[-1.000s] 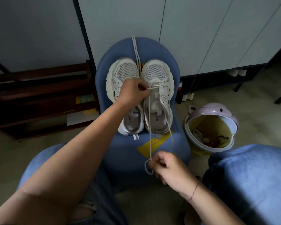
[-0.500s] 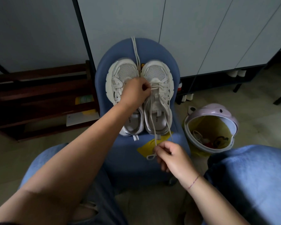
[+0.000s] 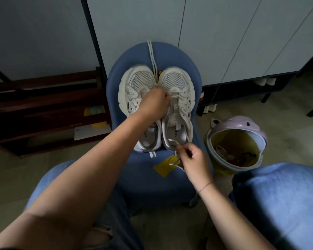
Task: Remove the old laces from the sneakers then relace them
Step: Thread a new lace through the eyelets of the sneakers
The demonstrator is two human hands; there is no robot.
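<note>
Slackening is what marks this moment: the lace (image 3: 172, 140) of the sneaker nearer the bin (image 3: 173, 82), which was drawn taut down past the seat edge a second ago, is now bowed in a loose loop beside the heel. The right grip (image 3: 192, 159), closed in a pinch on the free end of that lace, has been brought up from below the seat of the blue chair (image 3: 113, 105) to just beside the heel. The left grip (image 3: 154, 103) is kept where it was, over the toe-end eyelets of the same sneaker, with its fingers curled onto the lace at the crossings there.

Both sneakers are set side by side on the chair seat, toes pointing away. The other sneaker (image 3: 139, 80) is seen with bare eyelets, and a loose lace (image 3: 152, 56) is laid between the two toes and up the chair back.

The slack is judged to be feed for a pull at the eyelets. Whether the lace is being drawn out or threaded in cannot be settled from this view. With one sneaker unlaced, much of the task is judged to be left
</note>
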